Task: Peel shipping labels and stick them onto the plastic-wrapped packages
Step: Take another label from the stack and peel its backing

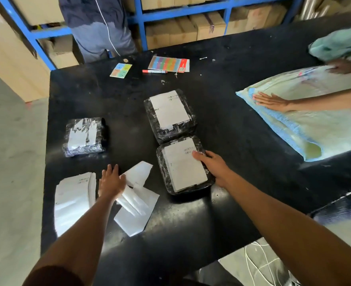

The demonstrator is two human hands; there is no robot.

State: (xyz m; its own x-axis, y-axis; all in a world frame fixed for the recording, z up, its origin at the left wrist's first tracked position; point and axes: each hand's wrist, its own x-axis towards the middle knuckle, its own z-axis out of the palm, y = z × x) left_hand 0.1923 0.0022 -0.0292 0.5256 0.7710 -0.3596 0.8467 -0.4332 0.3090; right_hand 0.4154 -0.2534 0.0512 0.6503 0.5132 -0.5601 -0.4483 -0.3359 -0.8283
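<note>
Head view. Black bench (222, 96) carries three plastic-wrapped packages. Near package (184, 165): white label on top, right hand (212, 167) gripping its right edge, thumb on label. Middle package (169, 114): labelled, just beyond, touching near package. Left package (85, 136): torn label remnants, well apart. Left hand (110, 181): fingers spread, flat over peeled backing sheets (136, 200), holding nothing. Label stack (74, 196) at left bench edge. Shelves (191, 16) behind hold cardboard boxes (208, 27).

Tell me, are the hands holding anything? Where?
The right hand grips the near package by its right edge, thumb on the label. The left hand lies flat beside the backing sheets, holding nothing.
</note>
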